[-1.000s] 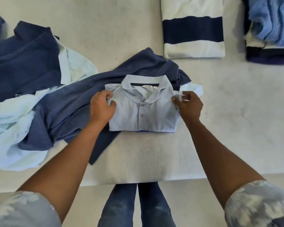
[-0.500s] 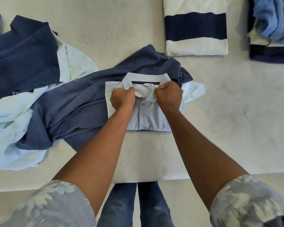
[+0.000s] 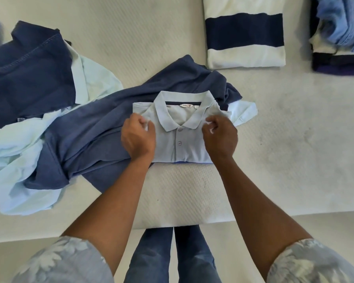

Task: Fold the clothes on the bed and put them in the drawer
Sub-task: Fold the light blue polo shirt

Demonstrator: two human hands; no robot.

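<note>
A white bed with a finely quilted, textured cover fills most of the view, lit evenly by soft daylight. Its near edge runs across the lower part, and below it a pale, plain floor shows in a band.

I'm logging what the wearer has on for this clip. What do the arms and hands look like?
Both forearms are bare. Short sleeves in pale grey-blue fabric with a whitish floral print cover the upper arms. The left hand and right hand show no gloves.
</note>
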